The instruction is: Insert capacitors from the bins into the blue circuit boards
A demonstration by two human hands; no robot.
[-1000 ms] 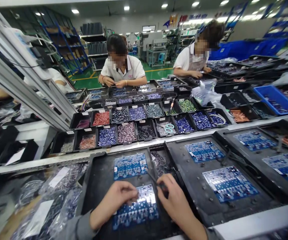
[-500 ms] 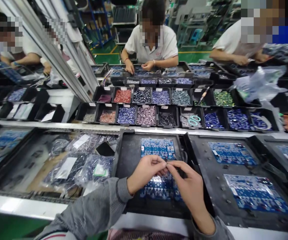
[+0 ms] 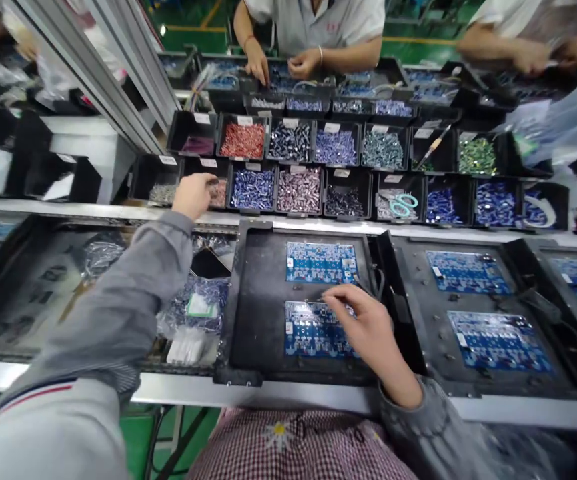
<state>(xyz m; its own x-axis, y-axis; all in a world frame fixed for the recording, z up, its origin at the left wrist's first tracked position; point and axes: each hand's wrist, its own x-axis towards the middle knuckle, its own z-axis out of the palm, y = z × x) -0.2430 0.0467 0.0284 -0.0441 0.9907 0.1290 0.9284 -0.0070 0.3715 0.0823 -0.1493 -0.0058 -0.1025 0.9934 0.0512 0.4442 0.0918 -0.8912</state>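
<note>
My left hand (image 3: 194,195) reaches into the front-row bin of small orange-pink parts (image 3: 219,193); its fingertips are hidden among the parts and the bin. Over the lower blue circuit board (image 3: 301,333), my right hand (image 3: 361,320) is closed, thumb and forefinger pinched on something small and thin that I cannot make out. Farther back in the same black tray (image 3: 263,293) lies an upper blue circuit board (image 3: 321,261). Neither hand touches that upper board.
Two rows of black bins hold coloured parts, with teal scissors (image 3: 402,205) in one. Plastic-bagged parts (image 3: 201,303) lie left of the tray. Another tray with two boards (image 3: 498,340) is at the right. Across the line, a person's hands (image 3: 304,65) are over boards.
My left hand has left my right hand and moved up and left to the bins. My right hand stays over the lower board. The view has tilted downward.
</note>
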